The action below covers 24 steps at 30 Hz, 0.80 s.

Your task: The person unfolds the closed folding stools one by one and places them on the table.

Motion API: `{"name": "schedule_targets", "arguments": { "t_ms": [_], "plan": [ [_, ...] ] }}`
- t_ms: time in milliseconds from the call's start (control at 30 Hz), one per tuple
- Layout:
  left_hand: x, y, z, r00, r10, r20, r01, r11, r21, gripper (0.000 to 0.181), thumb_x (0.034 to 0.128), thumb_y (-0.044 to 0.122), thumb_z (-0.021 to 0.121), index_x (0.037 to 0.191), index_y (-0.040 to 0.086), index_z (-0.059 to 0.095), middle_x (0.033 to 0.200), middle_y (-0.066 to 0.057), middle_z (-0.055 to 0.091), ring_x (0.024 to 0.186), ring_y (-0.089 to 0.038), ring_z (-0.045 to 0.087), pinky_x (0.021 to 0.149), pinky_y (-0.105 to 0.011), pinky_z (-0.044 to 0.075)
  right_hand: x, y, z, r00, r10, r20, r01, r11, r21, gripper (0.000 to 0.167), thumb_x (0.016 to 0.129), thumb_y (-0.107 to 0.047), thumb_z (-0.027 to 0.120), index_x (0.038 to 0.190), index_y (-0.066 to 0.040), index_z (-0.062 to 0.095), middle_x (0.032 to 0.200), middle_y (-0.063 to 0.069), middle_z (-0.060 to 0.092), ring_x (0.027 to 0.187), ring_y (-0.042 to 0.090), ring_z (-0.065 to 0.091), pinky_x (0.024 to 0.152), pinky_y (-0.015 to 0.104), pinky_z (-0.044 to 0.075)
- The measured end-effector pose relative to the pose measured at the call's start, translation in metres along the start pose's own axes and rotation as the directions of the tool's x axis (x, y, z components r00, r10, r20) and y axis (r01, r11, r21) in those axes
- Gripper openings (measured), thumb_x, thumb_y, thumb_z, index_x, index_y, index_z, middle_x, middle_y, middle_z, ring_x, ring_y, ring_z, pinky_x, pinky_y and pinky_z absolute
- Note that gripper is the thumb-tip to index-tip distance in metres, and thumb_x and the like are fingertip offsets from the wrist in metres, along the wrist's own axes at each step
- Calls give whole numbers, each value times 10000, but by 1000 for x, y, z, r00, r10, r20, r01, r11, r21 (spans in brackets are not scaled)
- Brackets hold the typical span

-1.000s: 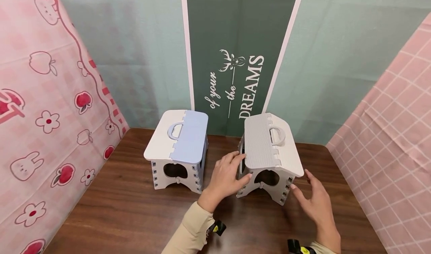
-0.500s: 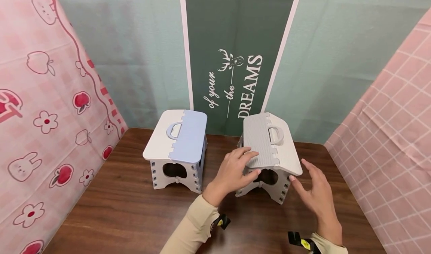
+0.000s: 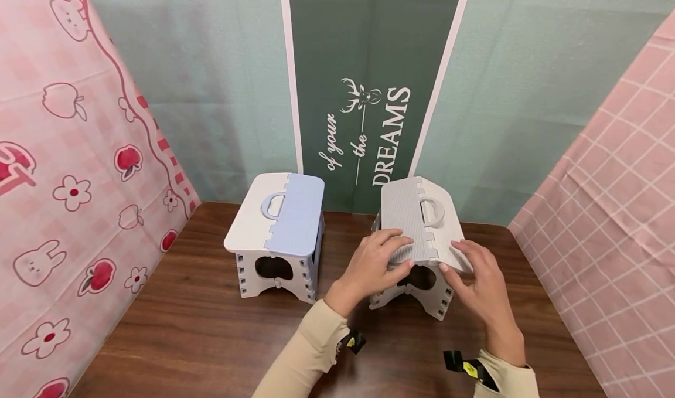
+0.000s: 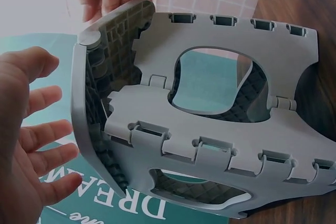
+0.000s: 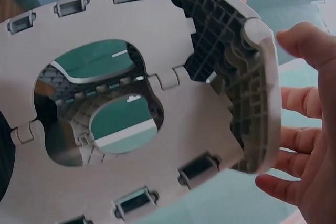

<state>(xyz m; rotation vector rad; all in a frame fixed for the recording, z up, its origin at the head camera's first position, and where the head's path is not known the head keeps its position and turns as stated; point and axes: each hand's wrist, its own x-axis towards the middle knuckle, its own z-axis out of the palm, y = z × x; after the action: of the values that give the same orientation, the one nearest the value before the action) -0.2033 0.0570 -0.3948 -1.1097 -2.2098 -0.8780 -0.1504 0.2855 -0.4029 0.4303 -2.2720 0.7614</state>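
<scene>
A folding stool with a grey and white top stands on the right of the table in the head view. Its two top halves slope down from the middle hinge like a low roof, and a small handle loop lies on the white half. Over the front of the grey half, my left hand has its fingers extended; the left wrist view shows them loosely spread beside the top panel. My right hand is at the front of the white half, and its fingertips reach the panel's outer face.
A second folding stool, blue and white with a flat top, stands to the left. Both are on a brown wooden table. Pink patterned cloths hang at both sides, and a green backdrop hangs behind.
My left hand has shifted right, from the stool's left side onto the grey half. My right hand has moved up and left from beside the stool onto the white half. Both stools stay put.
</scene>
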Motion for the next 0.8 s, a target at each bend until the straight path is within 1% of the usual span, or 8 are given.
{"name": "schedule_targets", "arguments": {
  "t_ms": [100, 267, 467, 700, 800],
  "plan": [
    [1, -1, 2, 1000, 11, 1, -11, 1000, -8, 319, 834, 265, 642, 1120, 123, 656, 1165, -92, 579, 1077, -224, 533, 869, -399, 433, 4, -3, 4, 1000, -10, 18, 9, 1000, 26, 406, 752, -158, 716, 1121, -16, 623, 1155, 207, 541, 1069, 382, 458, 809, 508, 340],
    [3, -2, 7, 999, 27, 21, -26, 1000, -13, 301, 839, 242, 623, 1116, 130, 664, 1160, -82, 583, 1077, -212, 535, 882, -384, 431, 7, -4, 12, 999, -19, 42, 17, 999, 44, 381, 794, -176, 683, 1142, -33, 624, 1149, 207, 533, 1062, 394, 444, 809, 532, 327],
    [4, -1, 9, 997, 3, 75, -5, 999, 34, 275, 876, 259, 580, 1119, 175, 674, 1177, -49, 584, 1112, -185, 517, 913, -375, 408, 9, -4, 16, 1000, -23, 19, 22, 999, 36, 351, 789, -153, 662, 1111, -14, 638, 1115, 221, 536, 1039, 410, 446, 800, 547, 323],
    [5, 0, 6, 996, -8, 88, 4, 999, 42, 267, 879, 267, 586, 1114, 178, 676, 1180, -49, 583, 1113, -192, 517, 920, -383, 406, 11, -5, 16, 1000, -20, 23, 19, 1000, 17, 357, 768, -137, 664, 1103, -17, 640, 1095, 217, 544, 1023, 406, 459, 801, 551, 329],
    [6, 0, 5, 994, -6, 107, 1, 999, 47, 269, 882, 267, 579, 1117, 178, 674, 1175, -48, 583, 1108, -193, 520, 902, -379, 416, 12, -6, 15, 999, -22, 35, 23, 1000, -12, 353, 767, -156, 667, 1094, -26, 639, 1079, 211, 547, 1002, 404, 469, 782, 551, 337]
  ]
}}
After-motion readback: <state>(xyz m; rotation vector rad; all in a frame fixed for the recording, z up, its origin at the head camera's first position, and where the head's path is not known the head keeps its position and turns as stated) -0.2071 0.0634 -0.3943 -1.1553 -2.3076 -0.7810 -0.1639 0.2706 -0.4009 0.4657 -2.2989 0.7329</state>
